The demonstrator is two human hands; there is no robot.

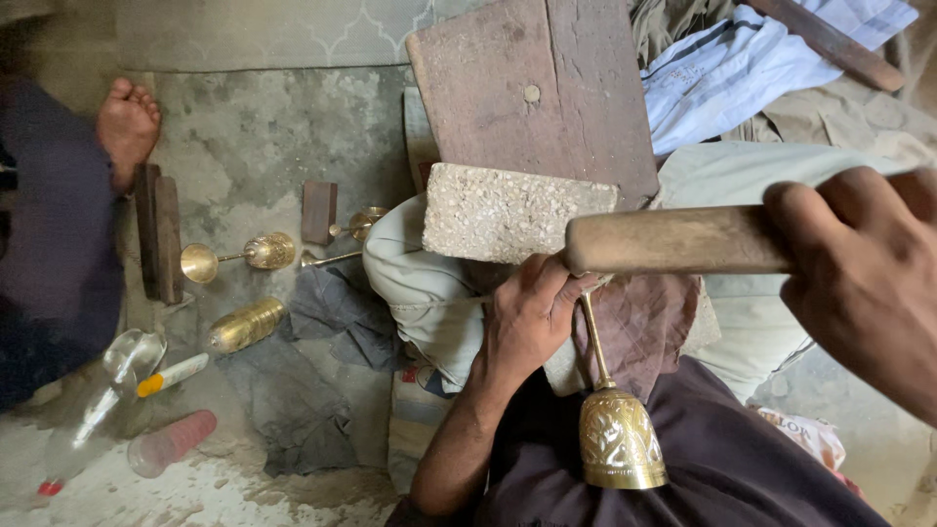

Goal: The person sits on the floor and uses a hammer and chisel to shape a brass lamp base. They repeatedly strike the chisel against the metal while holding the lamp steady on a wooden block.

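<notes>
Head view — one brass goblet (pixel 618 429), one mallet (pixel 678 240)

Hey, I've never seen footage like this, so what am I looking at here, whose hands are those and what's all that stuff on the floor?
One picture, from a camera worn on the person's head, looking down at their own lap. The left hand grips the thin stem of an engraved brass goblet, bowl toward the camera. The right hand holds a wooden handle above it. A rough stone block rests on a cloth-covered knee. More brass goblets lie on the concrete floor. Another person's foot shows top left.
</notes>
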